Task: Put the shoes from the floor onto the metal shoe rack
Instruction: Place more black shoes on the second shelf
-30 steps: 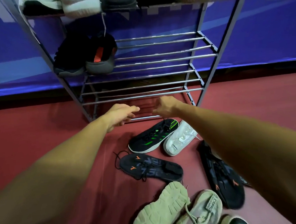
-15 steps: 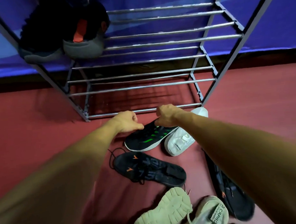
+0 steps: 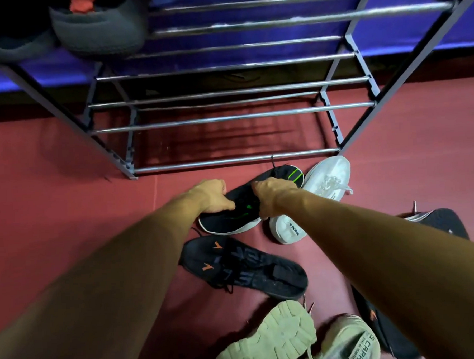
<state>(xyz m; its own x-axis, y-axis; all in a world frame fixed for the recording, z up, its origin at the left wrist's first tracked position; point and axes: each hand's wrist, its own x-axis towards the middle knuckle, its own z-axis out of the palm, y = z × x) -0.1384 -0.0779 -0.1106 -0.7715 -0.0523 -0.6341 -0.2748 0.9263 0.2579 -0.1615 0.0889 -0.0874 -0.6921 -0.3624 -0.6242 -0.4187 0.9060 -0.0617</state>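
A black shoe with green stripes (image 3: pixel 241 210) lies on the red floor just in front of the metal shoe rack (image 3: pixel 227 116). My left hand (image 3: pixel 210 195) grips its near side and my right hand (image 3: pixel 272 195) grips its far side, fingers curled over the upper. A white shoe (image 3: pixel 324 184) lies right beside it, touching it. A black shoe with orange marks (image 3: pixel 243 267) lies nearer to me. A beige pair (image 3: pixel 288 338) sits at the bottom, one shoe sole up.
A dark grey shoe (image 3: pixel 99 30) and another dark shoe (image 3: pixel 6 46) stand on the rack's upper left shelf. The lower shelves hold bare bars. More black shoes (image 3: pixel 435 218) lie at the right behind my right arm. A blue wall runs behind the rack.
Both hands have come down from near the rack's bottom bar onto the black and green shoe and closed on it. The view has tilted down and closer to the floor.
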